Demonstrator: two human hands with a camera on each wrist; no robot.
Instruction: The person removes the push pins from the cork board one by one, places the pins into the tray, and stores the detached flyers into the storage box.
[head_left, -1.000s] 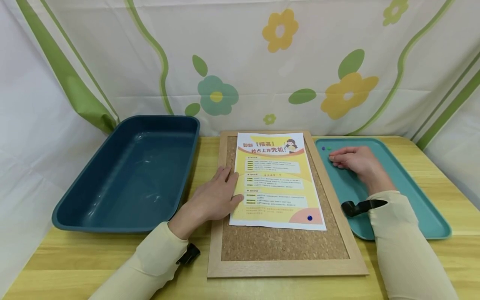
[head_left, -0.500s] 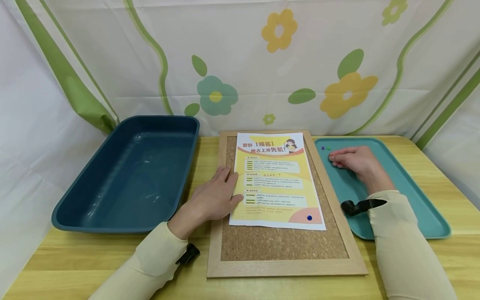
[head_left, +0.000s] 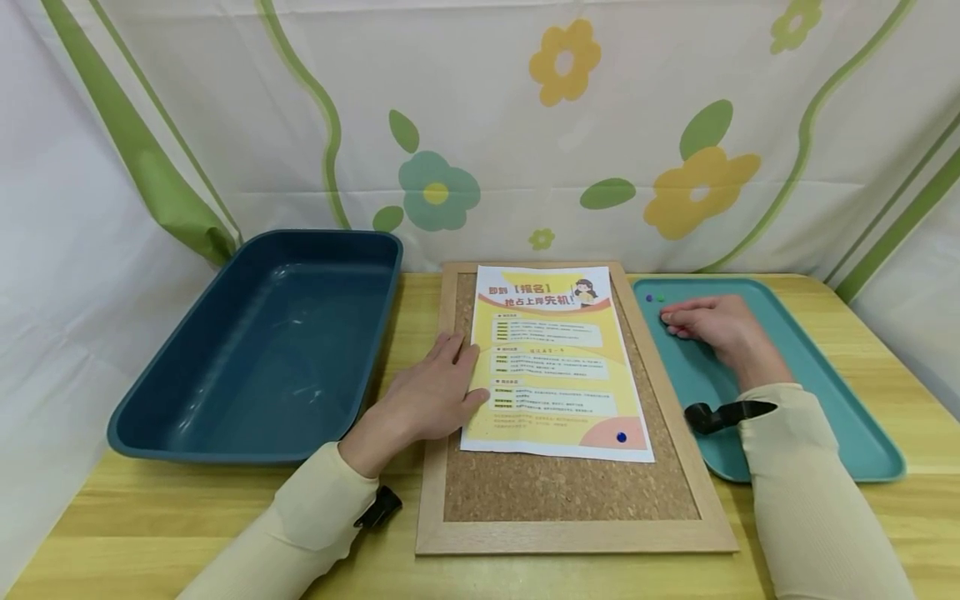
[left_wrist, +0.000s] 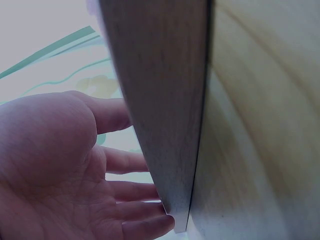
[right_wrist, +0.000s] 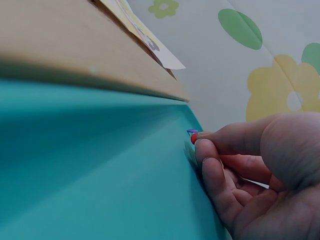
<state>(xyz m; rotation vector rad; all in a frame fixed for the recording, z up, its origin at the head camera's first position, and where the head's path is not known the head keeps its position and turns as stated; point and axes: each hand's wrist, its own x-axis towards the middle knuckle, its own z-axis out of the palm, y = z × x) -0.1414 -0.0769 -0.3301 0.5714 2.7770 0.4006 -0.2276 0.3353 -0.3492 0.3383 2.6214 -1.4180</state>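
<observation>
My right hand [head_left: 720,329] pinches a small red thumbtack [right_wrist: 194,138] between thumb and fingertips, low over the teal tray [head_left: 810,417]. Just beyond those fingertips, a purple thumbtack [head_left: 648,297] and a green thumbtack [head_left: 661,297] lie in the tray's far left corner. With fingers extended, my left hand [head_left: 431,392] rests on the left frame of the cork board [head_left: 562,492], its thumb at the edge of the printed sheet [head_left: 551,367]. A blue thumbtack [head_left: 621,437] sits at the sheet's lower right corner. In the left wrist view, the palm [left_wrist: 50,165] faces the frame's side.
A deep dark-blue bin [head_left: 255,358] stands left of the board on the wooden table [head_left: 247,517]. Behind everything hangs a flower-patterned white curtain [head_left: 495,100]. The tray lies close along the board's right side.
</observation>
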